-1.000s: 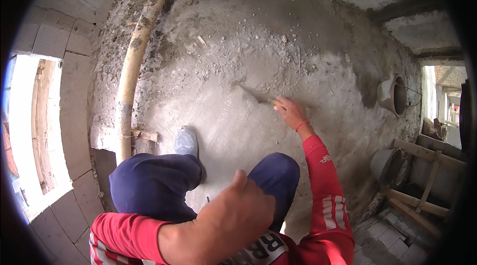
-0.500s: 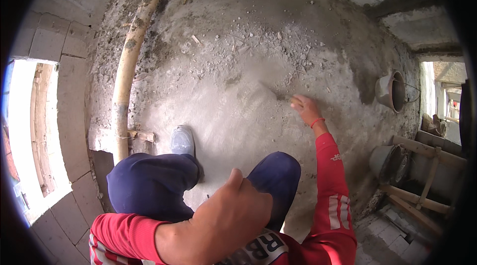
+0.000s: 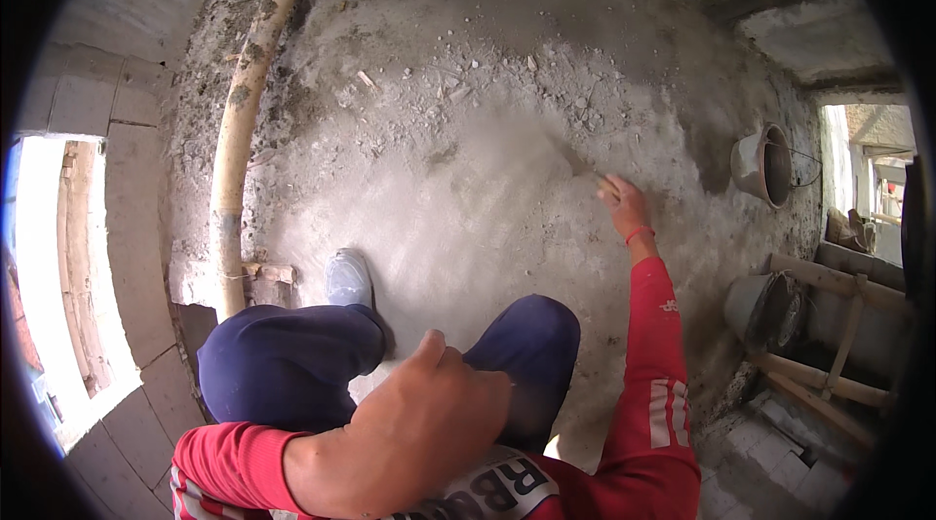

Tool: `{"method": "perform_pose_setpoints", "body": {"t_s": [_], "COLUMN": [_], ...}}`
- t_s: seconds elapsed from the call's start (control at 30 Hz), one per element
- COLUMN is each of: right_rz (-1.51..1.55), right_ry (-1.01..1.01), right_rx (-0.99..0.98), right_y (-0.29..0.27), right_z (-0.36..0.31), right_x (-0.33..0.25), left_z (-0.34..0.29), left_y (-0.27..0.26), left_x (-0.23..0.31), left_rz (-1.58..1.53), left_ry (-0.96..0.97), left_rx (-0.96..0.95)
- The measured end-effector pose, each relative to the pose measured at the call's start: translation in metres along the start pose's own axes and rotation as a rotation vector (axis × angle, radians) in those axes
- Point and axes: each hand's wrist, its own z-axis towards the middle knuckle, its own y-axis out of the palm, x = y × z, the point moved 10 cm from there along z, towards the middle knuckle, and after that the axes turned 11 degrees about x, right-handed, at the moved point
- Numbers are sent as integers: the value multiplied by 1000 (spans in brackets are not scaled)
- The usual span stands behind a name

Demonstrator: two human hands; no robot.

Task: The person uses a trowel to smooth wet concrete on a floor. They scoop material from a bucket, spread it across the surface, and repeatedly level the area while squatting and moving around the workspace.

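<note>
My right hand (image 3: 627,205), a red band at its wrist, is closed round the light wooden handle of a trowel (image 3: 575,157). Its dark blade is smeared by motion and points up and left, low over the grey floor, beside the loose rubble (image 3: 468,96). Pale, dusty streaks mark the floor (image 3: 487,218) left of the blade. Close below the camera, my left hand (image 3: 429,423) is curled into a fist in front of my right knee. Its fingertips are turned away, so whatever it holds, if anything, is hidden.
A long pale pipe (image 3: 239,130) runs along the left wall by a window opening (image 3: 73,267). My left shoe (image 3: 348,276) is planted on the floor. At the right stand a bucket (image 3: 760,166), a second bucket-like container (image 3: 760,310) and a wooden frame (image 3: 843,340).
My right hand has moved a little right and upward with the trowel. My left hand stays in a fist. The whole view has shifted slightly.
</note>
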Motion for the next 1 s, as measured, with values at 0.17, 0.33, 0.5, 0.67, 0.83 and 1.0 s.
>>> {"method": "perform_pose_setpoints", "body": {"t_s": [0.17,0.33,0.5,0.67,0.83,1.0], "right_rz": [53,-118,-3,-72,-75,-63], "right_ry": [-128,-232,-2,-108,-251,11], "right_rx": [-207,-851,-236,-289,-564,30], "right_y": [17,91,2,3,75,-7], "right_z": [-34,-151,-49,-51,-119,-16], "right_x": [-69,-76,23,-40,-70,9], "left_z": [-9,-12,-14,-10,-8,-9], "left_y": [19,21,26,30,26,26], "left_x": [-3,-10,-1,-4,-6,7], "left_rz": [-11,26,-1,35,7,4], "left_ry": [-21,-53,-33,-14,-35,-4], "left_rx": [15,1,-16,-69,-22,-30]}}
